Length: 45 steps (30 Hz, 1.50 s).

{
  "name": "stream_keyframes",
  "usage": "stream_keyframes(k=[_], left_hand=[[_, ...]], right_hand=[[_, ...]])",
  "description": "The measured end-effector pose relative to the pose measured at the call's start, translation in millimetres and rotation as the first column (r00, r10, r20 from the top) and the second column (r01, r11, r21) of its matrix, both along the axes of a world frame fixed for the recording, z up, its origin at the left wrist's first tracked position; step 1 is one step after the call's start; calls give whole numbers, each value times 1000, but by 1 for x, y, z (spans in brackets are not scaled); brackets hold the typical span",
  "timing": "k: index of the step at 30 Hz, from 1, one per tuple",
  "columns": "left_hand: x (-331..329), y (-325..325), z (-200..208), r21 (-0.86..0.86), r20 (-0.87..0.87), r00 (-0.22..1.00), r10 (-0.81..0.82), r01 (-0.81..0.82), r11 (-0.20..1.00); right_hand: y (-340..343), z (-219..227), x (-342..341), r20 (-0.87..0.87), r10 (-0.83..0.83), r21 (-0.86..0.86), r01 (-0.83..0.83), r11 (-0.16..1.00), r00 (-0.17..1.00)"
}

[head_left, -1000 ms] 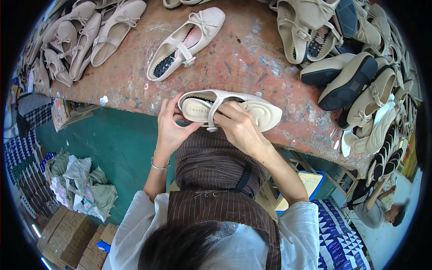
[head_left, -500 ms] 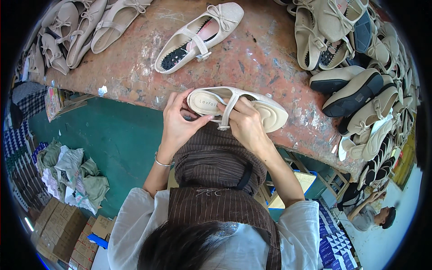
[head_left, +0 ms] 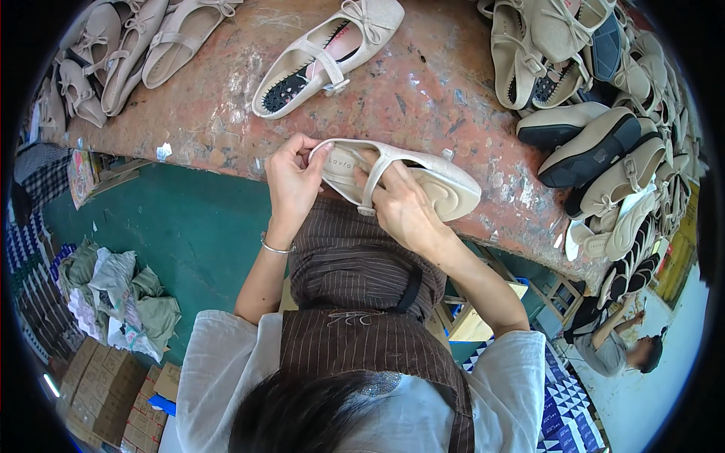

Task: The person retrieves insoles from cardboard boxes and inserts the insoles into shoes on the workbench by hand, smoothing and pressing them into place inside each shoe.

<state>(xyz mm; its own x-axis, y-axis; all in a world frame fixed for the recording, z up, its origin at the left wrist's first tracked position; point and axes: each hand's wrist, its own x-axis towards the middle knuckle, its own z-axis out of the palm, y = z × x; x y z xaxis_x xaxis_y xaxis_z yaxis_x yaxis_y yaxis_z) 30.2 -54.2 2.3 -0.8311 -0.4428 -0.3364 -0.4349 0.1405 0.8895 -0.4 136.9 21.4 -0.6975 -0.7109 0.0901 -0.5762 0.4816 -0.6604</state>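
At the table's near edge I hold a beige strapped flat shoe (head_left: 458, 172), its toe toward the right. A beige cushioned insole (head_left: 341, 167) lies in it, the heel end in the shoe's heel and the padded front end near the toe. My left hand (head_left: 293, 175) is closed on the heel rim, thumb and fingers pinching it. My right hand (head_left: 404, 205) reaches in under the strap (head_left: 373, 181), its curled fingers inside the shoe against the insole; the fingertips are partly hidden. Farther back lies a matching shoe (head_left: 326, 60) with a dark, dotted inner sole showing.
Beige shoes (head_left: 112, 53) stand in a row at the far left. A large heap of shoes (head_left: 593, 147) and loose insoles (head_left: 596, 245) fills the table's right side. Crumpled cloth (head_left: 121, 294) and cartons (head_left: 102, 389) sit on the floor at left. Another person (head_left: 615, 347) works at far right.
My left hand has shifted from cupping the heel to pinching its rim. My right hand reaches deeper under the strap, and the insole's heel end sits lower in the shoe.
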Motion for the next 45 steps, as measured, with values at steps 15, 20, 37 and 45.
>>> stream_keyframes(k=[15, 20, 37, 45], left_hand=[[-1, -1, 6, -408, -22, 977, -211, 183, 894], [38, 46, 21, -416, 95, 908, -408, 408, 813], [62, 114, -10, -727, 163, 587, -793, 615, 305], [59, 118, -10, -752, 106, 602, -791, 569, 332]], right_hand=[[19, 20, 18, -173, -35, 296, 86, 951, 984], [28, 26, -39, -511, -613, 53, 734, 677, 602], [8, 3, -9, -200, -440, 186, 475, 860, 875], [6, 5, -7, -262, -415, 247, 476, 844, 871]])
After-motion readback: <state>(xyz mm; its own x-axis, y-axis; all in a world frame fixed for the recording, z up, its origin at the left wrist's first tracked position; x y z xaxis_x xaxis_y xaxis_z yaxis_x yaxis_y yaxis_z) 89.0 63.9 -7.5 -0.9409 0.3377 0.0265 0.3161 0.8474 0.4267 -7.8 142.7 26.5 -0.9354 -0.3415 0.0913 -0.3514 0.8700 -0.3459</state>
